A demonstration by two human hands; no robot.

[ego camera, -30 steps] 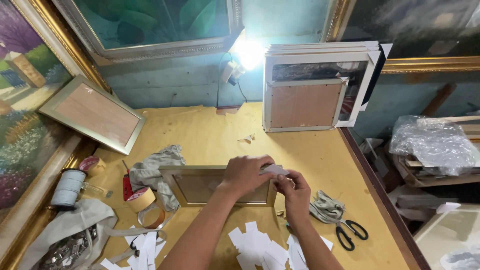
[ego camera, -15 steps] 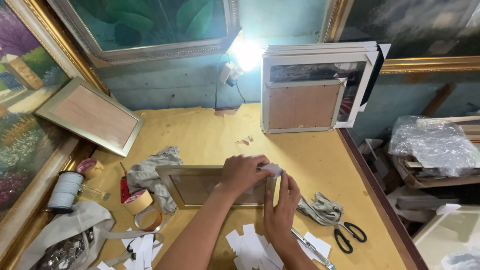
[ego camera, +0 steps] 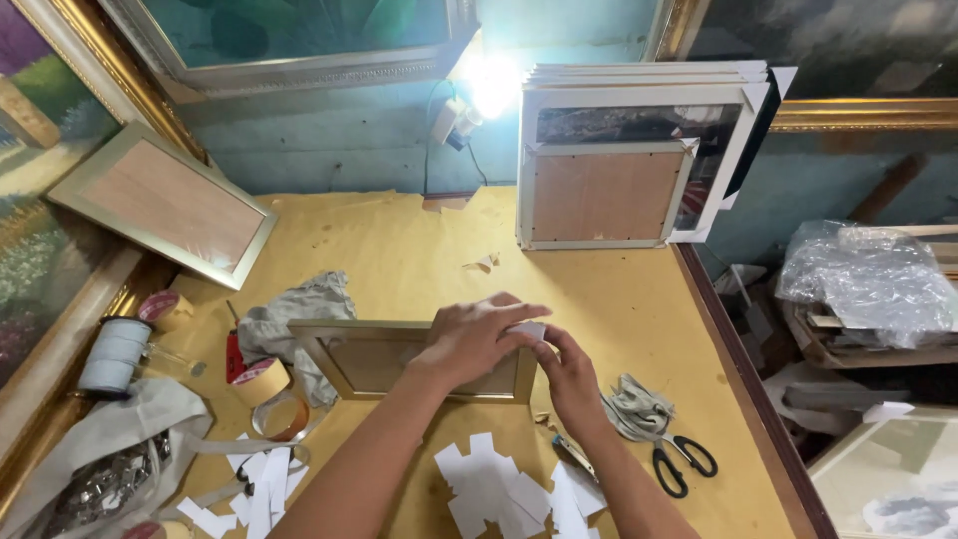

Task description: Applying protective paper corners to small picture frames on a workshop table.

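On the yellow worktable [ego camera: 419, 250], both hands press at the right end of a small gold frame [ego camera: 399, 361].

Compared with a second ago, the right hand [ego camera: 571, 374] has slid from the frame's top corner down its right edge, so the work moves along that side; the left hand [ego camera: 479, 334] stays flat, fingers together, on a white corner piece [ego camera: 529, 329]; right-hand fingers closed on the edge; one pair of scissors [ego camera: 677, 461]; two tape rolls [ego camera: 261, 379]; many white paper pieces [ego camera: 489, 489].

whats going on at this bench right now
A person works on a small gold picture frame lying face down on the yellow workbench. The left hand presses on its right end while the right hand works a small white piece at that corner. White paper pieces, scissors and tape rolls lie around it.
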